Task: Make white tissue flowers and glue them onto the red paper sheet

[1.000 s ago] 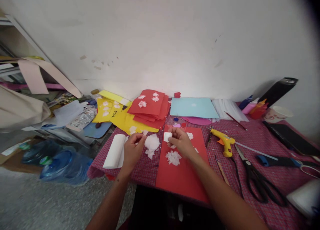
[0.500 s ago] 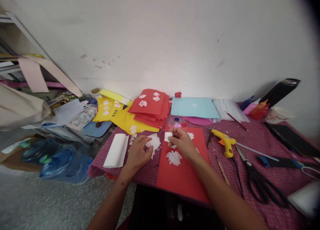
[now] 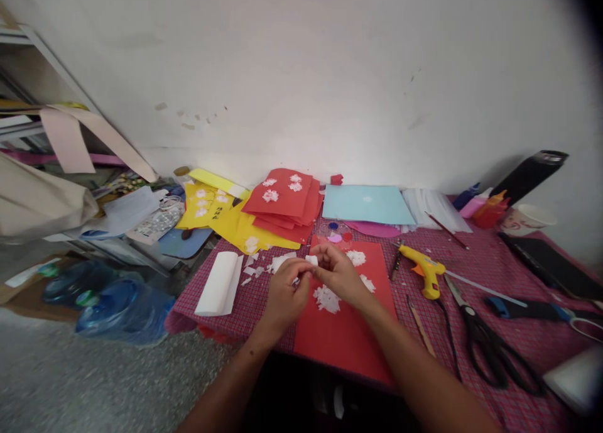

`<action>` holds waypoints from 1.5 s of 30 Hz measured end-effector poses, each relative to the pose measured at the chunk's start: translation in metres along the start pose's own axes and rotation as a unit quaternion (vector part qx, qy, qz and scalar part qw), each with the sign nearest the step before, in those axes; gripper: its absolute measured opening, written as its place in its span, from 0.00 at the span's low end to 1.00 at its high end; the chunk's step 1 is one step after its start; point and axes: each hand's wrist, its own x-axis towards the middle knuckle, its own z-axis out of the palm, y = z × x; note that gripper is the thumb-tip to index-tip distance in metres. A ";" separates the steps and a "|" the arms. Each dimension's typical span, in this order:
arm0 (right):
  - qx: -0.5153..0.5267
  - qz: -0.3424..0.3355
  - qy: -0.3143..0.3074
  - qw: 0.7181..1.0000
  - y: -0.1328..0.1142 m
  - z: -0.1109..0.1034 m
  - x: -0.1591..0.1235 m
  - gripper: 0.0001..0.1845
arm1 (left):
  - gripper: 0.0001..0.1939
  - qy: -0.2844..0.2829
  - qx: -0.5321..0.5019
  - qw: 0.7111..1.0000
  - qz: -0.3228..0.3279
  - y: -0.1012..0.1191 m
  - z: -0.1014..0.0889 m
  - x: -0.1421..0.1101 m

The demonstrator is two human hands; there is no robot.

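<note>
A small piece of white tissue paper (image 3: 311, 259) is pinched in the fingertips of my right hand (image 3: 340, 274). My left hand (image 3: 288, 290) meets it there, its thumb and fingers closed at the piece's lower edge and partly hiding it. Below both hands lies a red sheet (image 3: 342, 339), bearing a clump of crumpled white paper bits (image 3: 327, 298) with smaller clumps (image 3: 357, 257) near the right hand. White paper scraps (image 3: 254, 271) are scattered left of my left hand, beside a folded white tissue stack (image 3: 217, 283).
On the right lie a yellow glue gun (image 3: 426, 271), black scissors (image 3: 490, 342) and a wooden stick (image 3: 421, 325). Farther back are decorated red cards (image 3: 277, 197), a light blue sheet (image 3: 365, 203), paint bottles (image 3: 490, 210) and a black flask (image 3: 532, 176). The checked tablecloth (image 3: 268, 329) covers the table.
My left hand has moved right, from over the white scraps to my right hand, and closed at the tissue piece. My right hand has shifted slightly left.
</note>
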 end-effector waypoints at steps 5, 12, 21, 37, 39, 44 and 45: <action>0.011 -0.019 -0.023 1.000 -0.006 0.001 -0.003 0.16 | 0.07 0.014 -0.044 0.997 -0.065 -0.002 0.000 0.000; 0.030 -0.006 -0.041 0.999 -0.010 0.000 -0.007 0.13 | 0.07 0.005 -0.138 0.977 -0.162 -0.004 0.000 -0.001; -0.010 -0.027 -0.022 0.999 0.000 -0.001 -0.004 0.14 | 0.07 0.009 -0.162 0.972 -0.169 -0.006 0.002 -0.003; 0.059 -0.013 -0.031 0.998 -0.001 -0.001 -0.004 0.15 | 0.06 0.006 -0.148 0.971 -0.186 -0.005 0.000 -0.003; 0.057 -0.011 -0.033 0.998 -0.002 -0.002 -0.005 0.15 | 0.07 0.000 -0.163 0.967 -0.198 -0.005 0.000 -0.003; 0.052 -0.020 -0.038 0.998 -0.005 -0.002 -0.005 0.15 | 0.08 -0.001 -0.180 0.961 -0.208 -0.006 -0.001 -0.002; 0.053 -0.020 -0.038 0.998 -0.006 -0.002 -0.005 0.15 | 0.08 -0.002 -0.183 0.961 -0.207 -0.006 -0.002 -0.001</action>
